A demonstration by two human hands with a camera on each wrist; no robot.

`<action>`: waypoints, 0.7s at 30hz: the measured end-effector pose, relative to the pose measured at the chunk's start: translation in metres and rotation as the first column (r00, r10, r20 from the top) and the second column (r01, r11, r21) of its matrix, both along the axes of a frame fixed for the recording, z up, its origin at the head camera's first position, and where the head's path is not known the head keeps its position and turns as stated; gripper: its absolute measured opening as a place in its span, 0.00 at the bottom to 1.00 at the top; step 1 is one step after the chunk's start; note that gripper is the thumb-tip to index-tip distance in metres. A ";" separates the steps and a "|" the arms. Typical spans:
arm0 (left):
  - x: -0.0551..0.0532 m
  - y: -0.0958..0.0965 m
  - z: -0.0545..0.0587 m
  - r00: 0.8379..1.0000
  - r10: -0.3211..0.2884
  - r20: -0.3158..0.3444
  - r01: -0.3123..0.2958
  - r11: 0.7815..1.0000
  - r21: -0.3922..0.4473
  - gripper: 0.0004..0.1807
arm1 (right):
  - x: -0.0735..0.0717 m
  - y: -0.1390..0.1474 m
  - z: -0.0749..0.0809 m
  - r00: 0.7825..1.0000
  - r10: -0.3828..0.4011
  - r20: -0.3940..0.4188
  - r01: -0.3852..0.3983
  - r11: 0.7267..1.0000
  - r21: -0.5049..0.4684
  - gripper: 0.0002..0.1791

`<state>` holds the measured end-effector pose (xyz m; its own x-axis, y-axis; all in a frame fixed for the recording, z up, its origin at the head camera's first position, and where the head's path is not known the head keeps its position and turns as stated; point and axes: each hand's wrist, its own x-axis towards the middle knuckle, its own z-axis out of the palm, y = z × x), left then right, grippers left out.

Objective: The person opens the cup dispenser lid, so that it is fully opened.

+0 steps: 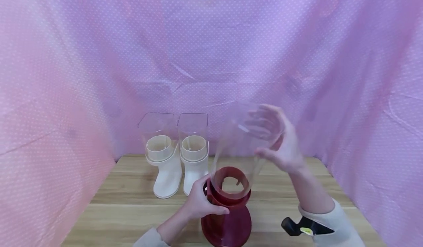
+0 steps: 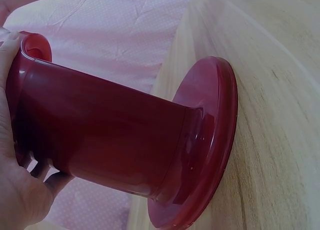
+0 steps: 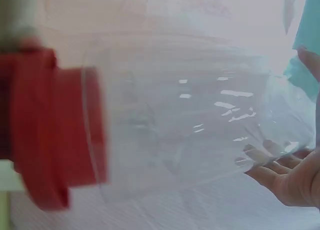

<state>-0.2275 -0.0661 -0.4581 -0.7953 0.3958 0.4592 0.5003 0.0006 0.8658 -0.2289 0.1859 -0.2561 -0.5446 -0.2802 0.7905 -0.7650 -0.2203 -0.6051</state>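
Observation:
A red dispenser stand (image 1: 239, 223) with a round base stands upright on the wooden table. My left hand (image 1: 199, 203) grips it near the top, thumb across the front of the collar; the left wrist view shows its smooth column (image 2: 105, 130) and the fingers wrapped behind. My right hand (image 1: 285, 147) holds a clear plastic canister (image 1: 231, 140) by its upper end, fingers around the far side and thumb in front. The canister tilts slightly to the right. In the right wrist view its lower rim overlaps the edge of the red collar (image 3: 80, 130).
Two white dispenser stands (image 1: 167, 179) with clear canisters (image 1: 158, 124) on top are side by side at the back left. A pink dotted cloth (image 1: 211, 48) surrounds the wooden table (image 1: 132, 192) at the back and sides. A black camera mount (image 1: 307, 226) sits on the right wrist.

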 end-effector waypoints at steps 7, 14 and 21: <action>-0.002 -0.001 0.001 0.999 -0.007 0.041 0.007 1.000 0.011 0.56 | -0.001 0.024 0.029 1.000 -0.031 0.002 0.031 0.977 -0.209 0.46; -0.002 -0.002 0.004 0.997 -0.008 0.072 0.008 1.000 0.003 0.57 | -0.013 0.046 0.037 0.974 -0.221 0.046 0.226 0.954 -0.197 0.45; -0.001 -0.001 0.004 0.996 -0.013 0.085 0.013 1.000 0.002 0.56 | -0.033 0.068 0.018 0.881 -0.444 0.163 0.450 0.893 0.004 0.46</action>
